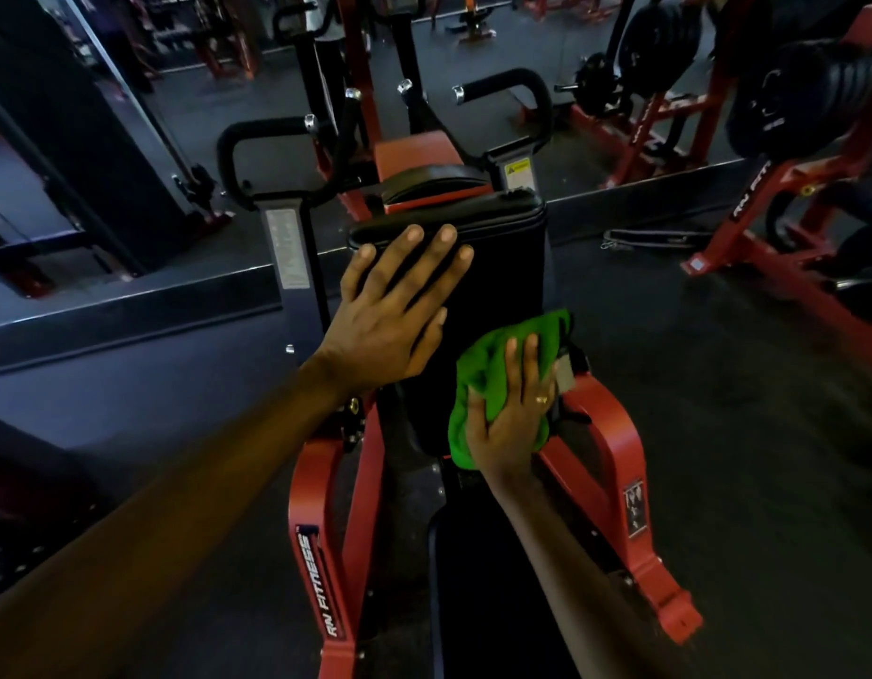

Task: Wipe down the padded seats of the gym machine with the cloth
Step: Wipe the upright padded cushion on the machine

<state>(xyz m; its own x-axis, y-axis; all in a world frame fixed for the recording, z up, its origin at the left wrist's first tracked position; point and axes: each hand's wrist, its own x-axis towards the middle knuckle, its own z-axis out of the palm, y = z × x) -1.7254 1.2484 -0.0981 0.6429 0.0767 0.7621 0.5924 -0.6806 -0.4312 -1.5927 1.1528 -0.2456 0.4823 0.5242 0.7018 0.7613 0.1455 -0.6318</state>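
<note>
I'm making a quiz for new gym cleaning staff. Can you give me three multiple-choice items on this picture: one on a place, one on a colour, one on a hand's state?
1. Where is the cloth?
A. On the floor
B. Against the lower right of the black pad
C. Draped over a handle

2. What colour is the machine's frame?
A. Blue
B. Yellow
C. Red

3. How does the left hand lie?
A. Flat on the pad, fingers straight
B. Clenched in a fist
C. Gripping a handle

Answers:
1. B: the right hand presses it there.
2. C: the bars on both sides of the pad are red.
3. A: its palm lies spread on the pad's upper left.
</note>
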